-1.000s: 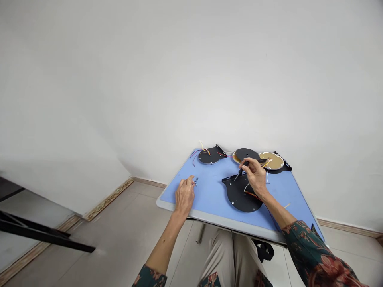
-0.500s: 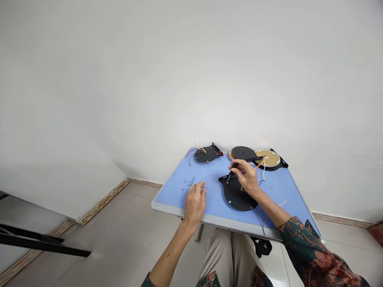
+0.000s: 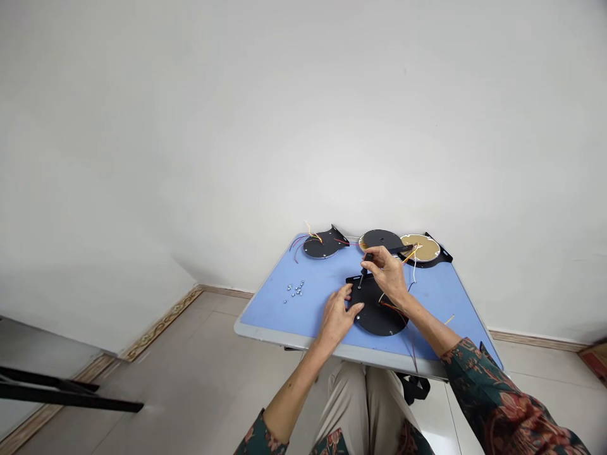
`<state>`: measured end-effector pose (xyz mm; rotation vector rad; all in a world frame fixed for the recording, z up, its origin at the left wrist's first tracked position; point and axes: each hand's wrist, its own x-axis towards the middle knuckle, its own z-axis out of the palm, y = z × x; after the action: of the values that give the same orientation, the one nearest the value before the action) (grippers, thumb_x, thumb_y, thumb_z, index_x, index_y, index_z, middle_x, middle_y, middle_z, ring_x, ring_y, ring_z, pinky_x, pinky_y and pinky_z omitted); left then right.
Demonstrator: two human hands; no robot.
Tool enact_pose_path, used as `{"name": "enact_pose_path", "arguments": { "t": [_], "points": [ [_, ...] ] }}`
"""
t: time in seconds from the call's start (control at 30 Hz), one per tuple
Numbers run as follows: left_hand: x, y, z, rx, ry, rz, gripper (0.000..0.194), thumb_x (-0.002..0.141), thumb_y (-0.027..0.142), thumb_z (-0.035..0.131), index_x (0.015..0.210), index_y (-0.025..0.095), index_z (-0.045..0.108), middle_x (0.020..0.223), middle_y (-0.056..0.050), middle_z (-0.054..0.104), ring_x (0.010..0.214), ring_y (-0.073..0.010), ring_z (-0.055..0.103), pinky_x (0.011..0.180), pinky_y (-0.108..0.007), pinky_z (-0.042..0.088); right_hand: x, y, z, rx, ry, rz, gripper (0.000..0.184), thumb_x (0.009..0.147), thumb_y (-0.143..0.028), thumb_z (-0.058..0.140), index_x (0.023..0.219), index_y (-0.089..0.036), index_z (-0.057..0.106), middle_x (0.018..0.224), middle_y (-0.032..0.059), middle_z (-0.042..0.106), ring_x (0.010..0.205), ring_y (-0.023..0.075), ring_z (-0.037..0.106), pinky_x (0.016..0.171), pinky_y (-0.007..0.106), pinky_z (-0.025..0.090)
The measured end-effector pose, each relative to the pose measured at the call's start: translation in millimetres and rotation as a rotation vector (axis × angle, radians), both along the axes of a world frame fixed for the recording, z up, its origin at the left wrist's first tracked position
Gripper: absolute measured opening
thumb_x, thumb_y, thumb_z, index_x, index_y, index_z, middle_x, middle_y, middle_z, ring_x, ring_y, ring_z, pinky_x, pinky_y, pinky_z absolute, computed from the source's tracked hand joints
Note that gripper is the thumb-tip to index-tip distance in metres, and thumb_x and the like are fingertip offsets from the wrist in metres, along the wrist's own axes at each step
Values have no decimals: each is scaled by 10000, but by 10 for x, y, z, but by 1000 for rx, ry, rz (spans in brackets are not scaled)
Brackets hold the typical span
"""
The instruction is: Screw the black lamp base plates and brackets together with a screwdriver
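Note:
My right hand (image 3: 386,272) grips a screwdriver (image 3: 364,272) with a dark handle, held nearly upright. Its tip meets a screw near the bracket edge of a black round plate (image 3: 374,322). At the plate's left edge is my left hand (image 3: 336,316), thumb on top and fingers along the side, holding it. Orange and dark wires (image 3: 396,308) come out of the plate's middle, partly hidden under my right hand and forearm. To the left on the table lie several small silver screws (image 3: 298,290).
Along the back of the blue table (image 3: 275,316) lie another black plate with wires (image 3: 318,246), a black disc (image 3: 382,239) and a tan round board (image 3: 424,248) on a black bracket. A white wall (image 3: 303,126) stands behind the table.
My left hand has moved right, from the bare tabletop near the screws to the plate's left edge. The screwdriver stays at the same screw in my right hand. The view has shifted slightly.

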<state>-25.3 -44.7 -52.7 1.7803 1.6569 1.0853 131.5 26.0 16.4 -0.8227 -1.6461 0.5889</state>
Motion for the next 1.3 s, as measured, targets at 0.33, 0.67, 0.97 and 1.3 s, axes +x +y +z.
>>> {"name": "enact_pose_path", "arguments": {
  "t": [0.33,0.67,0.97,1.3],
  "points": [
    [-152,237,175,-37,-49,-337,537,841,154,656,1367,186,549,1321,-154,661,1162,-247,653,906,-360,548,213,137,125,53,-224,-19,281,843,-468,714,963,-221,657,790,13,704,677,163,638,647,294,525],
    [240,319,278,167,72,-61,188,907,92,541,1035,197,630,1043,-60,718,995,-196,665,940,-356,521,280,124,98,62,-262,-60,247,876,-451,684,999,-239,659,752,7,681,638,171,613,660,302,499],
    [360,350,105,202,65,-90,431,825,-69,372,1119,196,541,1004,-56,668,973,-176,634,896,-309,508,346,133,92,16,-217,62,107,855,-259,657,957,-242,628,778,-7,707,637,160,633,662,295,529],
    [351,375,121,306,126,-169,322,844,-49,357,938,189,552,922,-75,633,911,-220,575,835,-354,483,364,232,96,-51,-71,363,158,854,-188,574,1010,-215,579,858,17,713,719,144,642,678,297,540]
  ]
}}
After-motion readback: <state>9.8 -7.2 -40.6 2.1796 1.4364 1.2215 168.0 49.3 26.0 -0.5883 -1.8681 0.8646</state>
